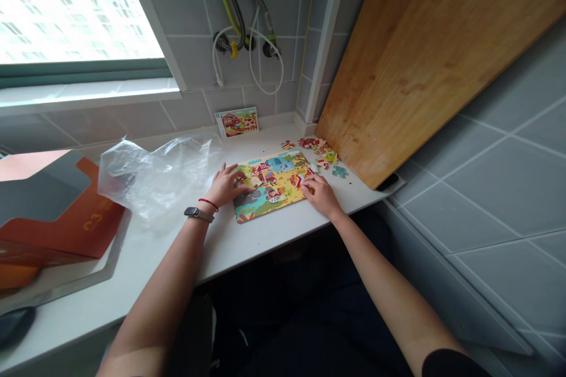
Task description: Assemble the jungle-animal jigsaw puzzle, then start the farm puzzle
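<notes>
A colourful jigsaw puzzle board (289, 193) lies flat on the white counter, with some pieces joined on it. My left hand (224, 186) rests over its left edge, thumb and fingers apart, touching the pieces there. At the board's right side my right hand (321, 194) is closed in a pinch, at a red and white puzzle piece (297, 180); the fingertips partly cover the contact. Loose puzzle pieces (325, 153) are heaped past the board's far right corner, and a teal piece (340, 171) lies nearest the wooden panel.
A picture card (239, 122) leans against the tiled wall behind the board. Crumpled clear plastic (154, 177) and an open orange box (57, 218) stand to the left. On the right a large wooden board (424, 53) leans over the counter (260, 241). Hoses (230, 6) hang above.
</notes>
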A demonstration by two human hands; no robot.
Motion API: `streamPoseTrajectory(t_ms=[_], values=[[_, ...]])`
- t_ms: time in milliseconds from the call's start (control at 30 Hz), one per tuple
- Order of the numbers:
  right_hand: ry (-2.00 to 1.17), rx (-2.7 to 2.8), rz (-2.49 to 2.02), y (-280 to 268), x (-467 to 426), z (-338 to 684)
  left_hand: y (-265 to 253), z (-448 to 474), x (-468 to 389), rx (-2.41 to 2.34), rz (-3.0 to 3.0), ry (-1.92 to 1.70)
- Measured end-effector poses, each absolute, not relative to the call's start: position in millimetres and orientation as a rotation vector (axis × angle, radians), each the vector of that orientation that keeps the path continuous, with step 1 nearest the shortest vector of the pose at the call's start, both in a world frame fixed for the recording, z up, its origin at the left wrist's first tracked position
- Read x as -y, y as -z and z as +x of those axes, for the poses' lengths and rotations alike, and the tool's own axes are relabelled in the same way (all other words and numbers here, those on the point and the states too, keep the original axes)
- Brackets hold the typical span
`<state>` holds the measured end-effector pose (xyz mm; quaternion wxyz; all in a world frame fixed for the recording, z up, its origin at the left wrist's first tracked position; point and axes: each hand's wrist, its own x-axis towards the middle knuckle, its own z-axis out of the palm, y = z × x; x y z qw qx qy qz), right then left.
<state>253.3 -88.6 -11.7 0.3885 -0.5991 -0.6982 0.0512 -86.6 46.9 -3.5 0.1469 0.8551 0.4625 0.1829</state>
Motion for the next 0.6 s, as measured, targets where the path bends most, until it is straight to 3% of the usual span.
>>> streamPoseTrajectory(t_ms=[233,600], values=[[-0.129,1.766,-1.525,13,88,254,-10,-85,-45,-1.146,2.431,-0.743],[-0.124,1.774,-1.516,13,87,254,-17,-85,-41,-1.251,2.153,-0.877]])
